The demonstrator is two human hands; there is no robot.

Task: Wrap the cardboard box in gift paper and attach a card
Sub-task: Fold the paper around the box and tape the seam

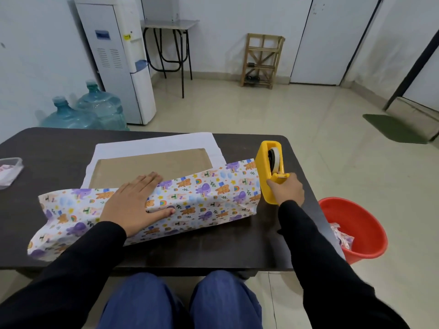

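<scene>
On the dark worktop [202, 250], the left hand [133, 205] lies flat with straight fingers, pressing patterned gift paper [204, 198] folded over the near side of the cardboard box [152, 166] at the worktop's middle. The right hand [287, 189] curls around the front of the yellow tape dispenser [266, 172], just beside the paper's right end. The box's brown top shows beyond.

Long black sleeves [71, 269] to wrists both arms, blue trousers [142, 302], L hand [133, 205] & R hand [288, 189] bare.
</scene>
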